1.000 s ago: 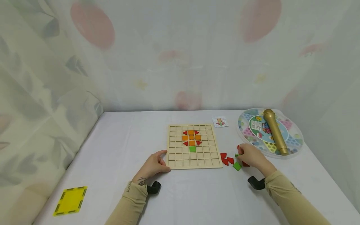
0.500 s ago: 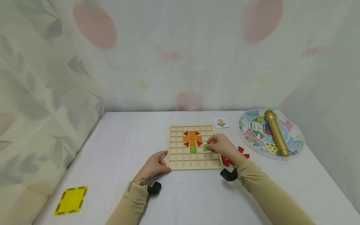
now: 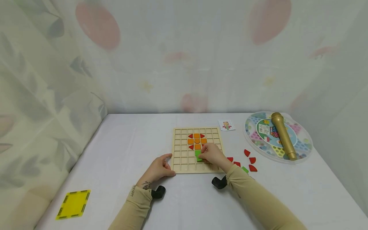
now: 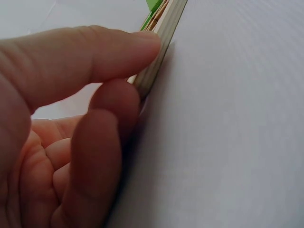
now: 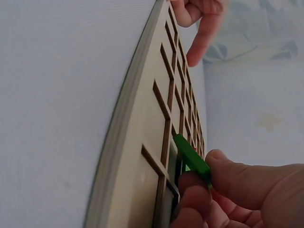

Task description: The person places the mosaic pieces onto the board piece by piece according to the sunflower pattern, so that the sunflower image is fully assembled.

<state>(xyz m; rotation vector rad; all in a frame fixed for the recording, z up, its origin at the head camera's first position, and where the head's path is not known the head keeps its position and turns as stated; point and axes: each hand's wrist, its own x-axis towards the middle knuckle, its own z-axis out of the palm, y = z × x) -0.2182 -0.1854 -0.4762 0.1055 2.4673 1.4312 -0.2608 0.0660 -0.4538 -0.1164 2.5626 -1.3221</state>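
While a flat yellow square with a dark-dashed border [image 3: 73, 204] lies in the near part of the white-covered table, well out at eight o'clock from the pale wooden gridded board [image 3: 184, 161], the left hand [image 3: 156, 167] holds the board's near corner between seven and eight o'clock, thumb and fingers against its edges. The right hand [image 3: 213, 155], over the board toward four o'clock, pinches a green square tile [image 5: 192, 158] between thumb and fingers. That tile is tilted at the grid, at six o'clock from a second green square [image 3: 198, 152]. Loose red wedge-shaped pieces [image 3: 252, 160] and a green piece [image 3: 245, 169] lie between three and four o'clock. At twelve o'clock from the second green square, orange squares [image 3: 190, 141] form a cross around an orange disc [image 3: 196, 141], with red triangles [image 3: 191, 147] in its corners. Farther out, between two and three o'clock, a gold microphone-shaped object [image 3: 284, 135] rests across a rounded, colour-dotted flat package [image 3: 270, 137]. Beyond the board's far corner, toward two o'clock, lies a small white picture card [image 3: 227, 125]; a pink-patterned pale curtain [image 3: 172, 80] hangs behind.
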